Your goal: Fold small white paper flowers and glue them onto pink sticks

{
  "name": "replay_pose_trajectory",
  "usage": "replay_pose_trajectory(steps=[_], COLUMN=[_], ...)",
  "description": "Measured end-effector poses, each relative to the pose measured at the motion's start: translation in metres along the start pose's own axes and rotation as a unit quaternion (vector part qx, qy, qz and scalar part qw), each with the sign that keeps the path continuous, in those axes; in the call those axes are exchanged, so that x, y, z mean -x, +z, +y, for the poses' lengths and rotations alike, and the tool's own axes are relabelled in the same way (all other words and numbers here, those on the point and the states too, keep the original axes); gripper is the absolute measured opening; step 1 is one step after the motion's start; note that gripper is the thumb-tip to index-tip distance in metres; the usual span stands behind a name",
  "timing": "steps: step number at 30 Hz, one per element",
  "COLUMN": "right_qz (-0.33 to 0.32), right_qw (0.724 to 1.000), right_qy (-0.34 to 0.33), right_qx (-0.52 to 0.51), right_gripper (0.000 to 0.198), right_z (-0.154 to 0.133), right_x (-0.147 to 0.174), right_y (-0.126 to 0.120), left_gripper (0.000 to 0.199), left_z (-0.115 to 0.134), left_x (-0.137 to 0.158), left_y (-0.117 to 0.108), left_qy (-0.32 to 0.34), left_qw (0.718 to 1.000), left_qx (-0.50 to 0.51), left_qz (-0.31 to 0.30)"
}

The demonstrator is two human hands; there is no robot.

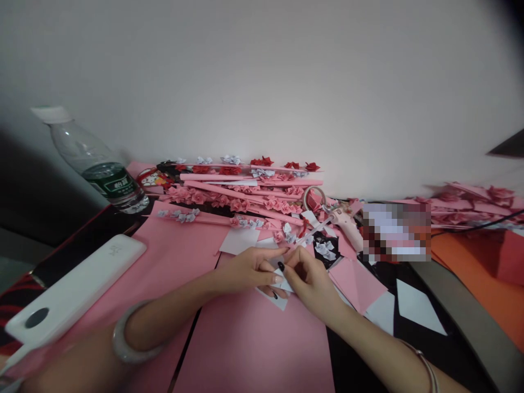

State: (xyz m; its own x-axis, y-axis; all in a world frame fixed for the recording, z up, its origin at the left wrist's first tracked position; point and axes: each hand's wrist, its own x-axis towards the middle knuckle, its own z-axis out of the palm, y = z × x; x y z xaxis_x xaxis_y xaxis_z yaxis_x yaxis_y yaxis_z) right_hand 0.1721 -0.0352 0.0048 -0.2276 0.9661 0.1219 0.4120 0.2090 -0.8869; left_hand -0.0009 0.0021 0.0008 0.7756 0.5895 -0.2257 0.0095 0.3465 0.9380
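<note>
Between my two hands is a small piece of white paper, partly folded. My left hand is closed on it, thumb on top and fingers underneath. My right hand pinches the paper's upper edge with thumb and forefinger. Another white sheet shows just below my left fingers. Pink paper sheets lie beneath both hands. Right of my right hand are a pink square of paper and white squares. A pale pink glue gun lies just beyond my hands, near small white paper flowers.
Pink rolled paper sticks with pink, red and white paper flowers are heaped along the wall. A tape roll stands beside them. At left are a water bottle and a white power bank. Orange paper lies at right.
</note>
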Motion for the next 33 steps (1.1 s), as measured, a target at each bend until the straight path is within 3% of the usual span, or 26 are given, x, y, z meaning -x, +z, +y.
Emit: replay_pose_trajectory(steps=[6, 10, 16, 28, 33], right_qz=[-0.024, -0.062, -0.074, -0.118, -0.103], right_qw=[0.998, 0.995, 0.997, 0.993, 0.995], right_qy=[0.029, 0.041, -0.002, 0.005, -0.001], right_qx=[-0.041, -0.072, 0.006, 0.000, 0.011], right_gripper=[0.014, 0.024, 0.028, 0.027, 0.027], right_z=[-0.0009, -0.0005, -0.0035, -0.0041, -0.0039], right_x=[-0.0028, -0.0035, -0.0044, -0.0036, -0.0025], right_y=[-0.0047, -0.0070, -0.0071, -0.0066, -0.0063], left_gripper=[0.074, 0.075, 0.075, 0.076, 0.075], left_z=[0.0001, 0.0001, -0.0030, -0.0008, -0.0021], left_x=[0.0013, 0.0022, 0.0024, 0.0022, 0.0021], left_y=[-0.0007, -0.0006, -0.0011, -0.0002, -0.0002], left_qy=[0.014, 0.011, 0.009, -0.008, 0.002], left_qw=[1.000, 1.000, 1.000, 1.000, 1.000], left_qx=[-0.003, 0.007, 0.005, -0.006, 0.002], left_qz=[-0.015, -0.025, -0.025, -0.021, -0.018])
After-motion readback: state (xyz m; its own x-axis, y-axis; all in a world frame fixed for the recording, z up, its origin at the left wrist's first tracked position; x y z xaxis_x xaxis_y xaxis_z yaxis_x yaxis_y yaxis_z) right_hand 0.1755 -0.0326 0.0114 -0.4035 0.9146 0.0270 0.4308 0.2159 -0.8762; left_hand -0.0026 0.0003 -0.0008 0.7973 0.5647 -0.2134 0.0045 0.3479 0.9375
